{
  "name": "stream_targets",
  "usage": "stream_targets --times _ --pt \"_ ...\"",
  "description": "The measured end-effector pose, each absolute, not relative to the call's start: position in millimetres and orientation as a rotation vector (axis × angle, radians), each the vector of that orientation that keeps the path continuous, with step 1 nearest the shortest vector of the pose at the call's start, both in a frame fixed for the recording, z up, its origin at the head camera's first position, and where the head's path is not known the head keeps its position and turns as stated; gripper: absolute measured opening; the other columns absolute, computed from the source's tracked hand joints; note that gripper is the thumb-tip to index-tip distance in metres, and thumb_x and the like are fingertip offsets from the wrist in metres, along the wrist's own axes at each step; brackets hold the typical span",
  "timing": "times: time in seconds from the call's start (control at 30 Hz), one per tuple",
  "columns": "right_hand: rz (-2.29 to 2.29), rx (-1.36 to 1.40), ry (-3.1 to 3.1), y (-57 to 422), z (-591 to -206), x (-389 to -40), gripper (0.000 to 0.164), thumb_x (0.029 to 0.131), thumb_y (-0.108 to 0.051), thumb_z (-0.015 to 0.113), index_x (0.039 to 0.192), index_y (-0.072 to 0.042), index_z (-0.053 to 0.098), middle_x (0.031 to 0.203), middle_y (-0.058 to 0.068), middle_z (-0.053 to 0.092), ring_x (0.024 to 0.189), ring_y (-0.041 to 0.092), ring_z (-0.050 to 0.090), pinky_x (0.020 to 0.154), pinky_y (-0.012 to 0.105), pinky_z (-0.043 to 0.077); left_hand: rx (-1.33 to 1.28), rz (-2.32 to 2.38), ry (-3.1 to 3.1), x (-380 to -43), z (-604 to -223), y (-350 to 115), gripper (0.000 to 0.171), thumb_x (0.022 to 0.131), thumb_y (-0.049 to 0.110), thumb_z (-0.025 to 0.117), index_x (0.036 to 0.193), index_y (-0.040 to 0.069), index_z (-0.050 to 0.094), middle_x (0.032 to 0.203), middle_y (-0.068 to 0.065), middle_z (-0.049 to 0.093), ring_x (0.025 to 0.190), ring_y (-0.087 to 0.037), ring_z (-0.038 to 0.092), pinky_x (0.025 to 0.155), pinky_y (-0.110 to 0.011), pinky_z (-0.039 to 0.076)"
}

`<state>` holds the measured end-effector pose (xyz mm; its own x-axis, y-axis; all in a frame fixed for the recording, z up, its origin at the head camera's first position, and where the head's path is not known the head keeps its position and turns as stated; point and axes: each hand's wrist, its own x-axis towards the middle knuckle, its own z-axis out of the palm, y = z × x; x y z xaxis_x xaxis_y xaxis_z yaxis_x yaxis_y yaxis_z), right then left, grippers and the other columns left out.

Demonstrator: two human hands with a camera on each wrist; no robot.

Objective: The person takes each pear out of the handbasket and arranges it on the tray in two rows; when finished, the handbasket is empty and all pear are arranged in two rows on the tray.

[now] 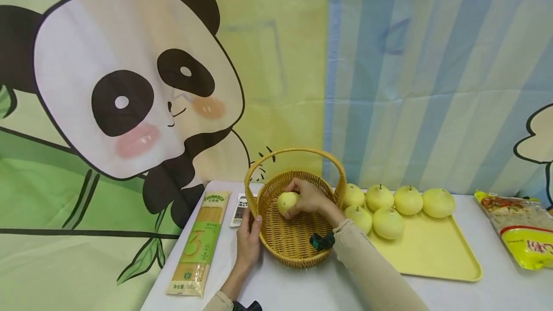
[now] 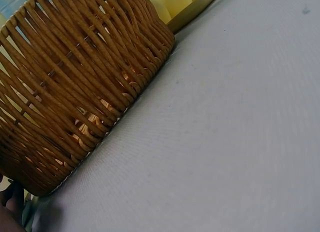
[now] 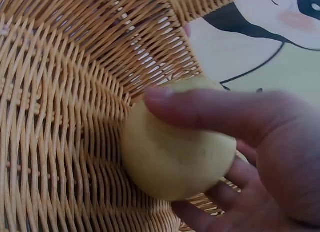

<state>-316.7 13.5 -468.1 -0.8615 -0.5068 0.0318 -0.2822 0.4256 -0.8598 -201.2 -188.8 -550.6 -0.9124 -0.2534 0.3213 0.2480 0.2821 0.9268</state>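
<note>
A round wicker basket (image 1: 298, 253) with a tall arched handle stands on the table. My right hand (image 1: 308, 198) reaches inside and grips a pale yellow pear (image 1: 287, 203) near the basket's left inner wall. In the right wrist view the thumb lies across the pear (image 3: 175, 157) and the fingers curl beneath it. My left hand (image 1: 249, 244) holds the basket's left side at the rim, by the foot of the handle. Only a dark bit of that hand shows at the lower left of the left wrist view, beside the woven wall (image 2: 85, 77).
Right of the basket, several more pears (image 1: 389, 223) sit on a yellow tray (image 1: 436, 258). A colourful food bag (image 1: 518, 234) lies at the far right. A noodle packet (image 1: 198, 244) and a small white packet (image 1: 238, 210) lie left. A panda-printed curtain (image 1: 281, 61) hangs behind.
</note>
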Motion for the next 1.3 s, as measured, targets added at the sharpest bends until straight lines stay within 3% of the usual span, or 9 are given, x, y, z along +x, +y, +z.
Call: stream_targets --times 0.3,0.53,0.77,0.9,1.03,1.17,1.3 --pt "-1.603 -0.769 2.204 24.1 -464.7 -310.5 0.064 0.071 -0.003 0.094 0.131 0.000 0.072 0.124 0.013 0.076 0.096 0.021 0.069 0.079 0.031 0.062 0.000 -1.657 -2.157 -200.6 -550.2 -188.8 0.054 0.113 0.027 0.048 0.165 0.017 0.037 0.165 -0.014 0.046 0.153 -0.033 0.044 0.127 -0.040 0.034" --pt "-1.669 -0.774 2.237 30.7 -451.0 -296.2 0.065 0.068 -0.017 0.099 0.129 -0.013 0.078 0.118 0.006 0.078 0.090 0.020 0.071 0.076 0.032 0.063 0.018 -1.653 -2.159 -201.2 -552.1 -188.1 0.053 0.112 0.024 0.050 0.164 0.019 0.039 0.164 -0.009 0.049 0.152 -0.028 0.047 0.125 -0.032 0.035" --pt "-1.747 -0.730 2.238 42.8 -438.4 -269.4 0.063 0.069 -0.025 0.101 0.128 -0.023 0.079 0.113 0.005 0.081 0.095 0.022 0.075 0.079 0.035 0.066 0.031 -1.645 -2.157 -199.6 -551.0 -188.0 0.053 0.112 0.025 0.050 0.164 0.018 0.039 0.164 -0.013 0.048 0.153 -0.032 0.045 0.126 -0.031 0.033" --pt "-1.818 -0.772 2.217 57.6 -432.3 -253.4 0.062 0.073 -0.025 0.099 0.130 -0.022 0.077 0.116 0.005 0.080 0.094 0.024 0.077 0.079 0.036 0.067 0.033 -1.636 -2.163 -200.1 -552.0 -187.8 0.054 0.113 0.025 0.050 0.165 0.017 0.038 0.164 -0.013 0.048 0.153 -0.033 0.045 0.125 -0.030 0.035" --pt "-1.893 -0.862 2.205 76.8 -425.8 -239.5 0.061 0.076 -0.019 0.097 0.133 -0.015 0.076 0.129 0.012 0.076 0.097 0.024 0.079 0.080 0.035 0.068 0.036 -1.648 -2.160 -199.7 -551.1 -187.7 0.053 0.112 0.023 0.050 0.164 0.019 0.039 0.164 -0.011 0.050 0.152 -0.030 0.046 0.123 -0.025 0.035" --pt "-1.944 -0.878 2.216 99.2 -419.8 -229.6 0.059 0.078 -0.014 0.096 0.133 -0.017 0.076 0.139 0.015 0.071 0.103 0.022 0.079 0.084 0.035 0.068 0.022 -1.679 -2.145 -199.8 -550.4 -188.2 0.053 0.113 0.024 0.051 0.164 0.020 0.040 0.163 -0.011 0.050 0.152 -0.029 0.046 0.121 -0.018 0.034" --pt "-1.974 -0.858 2.263 124.4 -416.9 -225.2 0.056 0.080 -0.009 0.093 0.133 -0.014 0.075 0.138 0.017 0.071 0.108 0.019 0.077 0.085 0.035 0.068 0.014 -1.676 -2.146 -199.9 -552.2 -189.6 0.053 0.113 0.025 0.050 0.165 0.018 0.039 0.164 -0.014 0.049 0.153 -0.032 0.045 0.120 -0.015 0.033"
